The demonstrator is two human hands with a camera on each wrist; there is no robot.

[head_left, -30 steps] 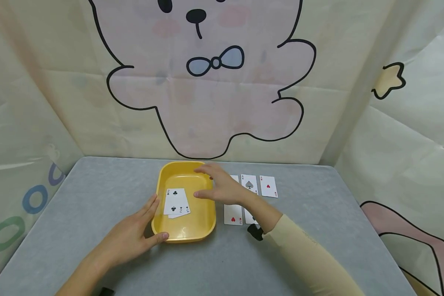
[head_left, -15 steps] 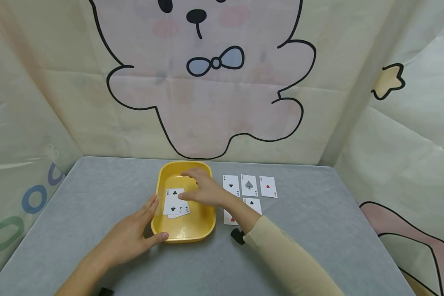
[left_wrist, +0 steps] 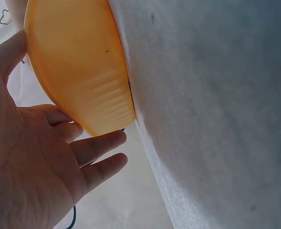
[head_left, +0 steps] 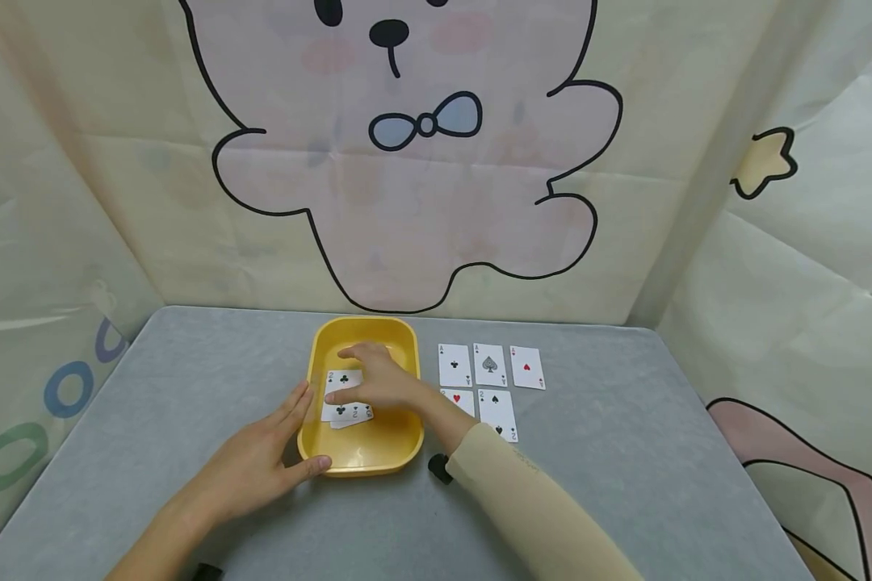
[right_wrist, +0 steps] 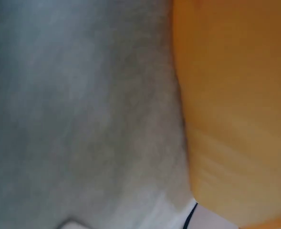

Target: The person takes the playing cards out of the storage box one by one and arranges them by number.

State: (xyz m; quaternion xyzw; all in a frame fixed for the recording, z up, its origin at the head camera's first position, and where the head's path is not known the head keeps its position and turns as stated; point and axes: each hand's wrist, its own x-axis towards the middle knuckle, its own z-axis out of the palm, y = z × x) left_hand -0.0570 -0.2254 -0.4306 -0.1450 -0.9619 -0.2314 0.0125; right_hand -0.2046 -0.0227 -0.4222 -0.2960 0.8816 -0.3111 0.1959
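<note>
Left hand [head_left: 262, 456] at the yellow tray's [head_left: 371, 456] near-left side: fingers extended against the left wall, thumb at the near-left corner. Tray on grey table [head_left: 625, 460]. Inside, left half: two of clubs [head_left: 347, 413], face up, overlapping a second card [head_left: 340, 425]. Right hand [head_left: 381, 382] over these, thumb and index spread apart; contact with the cards cannot be told. Right of tray, near row: two of spades [head_left: 497, 414], part-hidden heart card [head_left: 459, 399]. Far row: three aces [head_left: 490, 365]. Beyond: cartoon-printed backdrop [head_left: 436, 210].
</note>
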